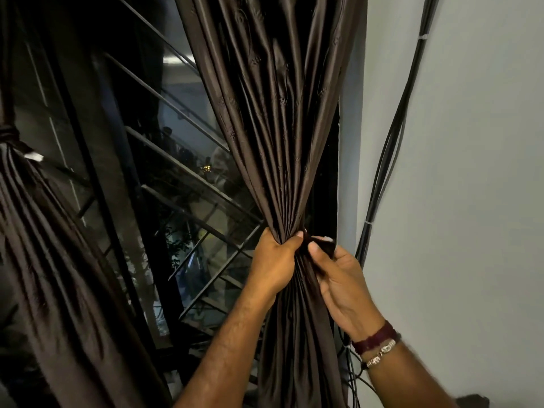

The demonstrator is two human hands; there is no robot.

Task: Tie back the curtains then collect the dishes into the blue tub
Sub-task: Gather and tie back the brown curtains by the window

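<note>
Gripping the gathered right-hand curtain (279,142), a dark brown satin panel with a faint embossed pattern, the left hand (275,260) has its fingers and thumb curled round the fabric, cinching it into a narrow waist. Above the grip the pleats fan upward in long glossy folds; below it they hang straight down past the forearm. The right hand (338,275) pinches a dark brown fabric tieback strip (322,245) between thumb and fingers, just beside the cinched point and touching the curtain's right edge. A maroon thread band and a metal bracelet (379,348) sit on the right wrist. The bundle hangs near the pale grey wall (471,172), beside a run of black cables (391,142). At far left a second dark brown curtain (44,245) is already tied at its waist. Between them: dark window glass with black metal grille bars (182,172).
</note>
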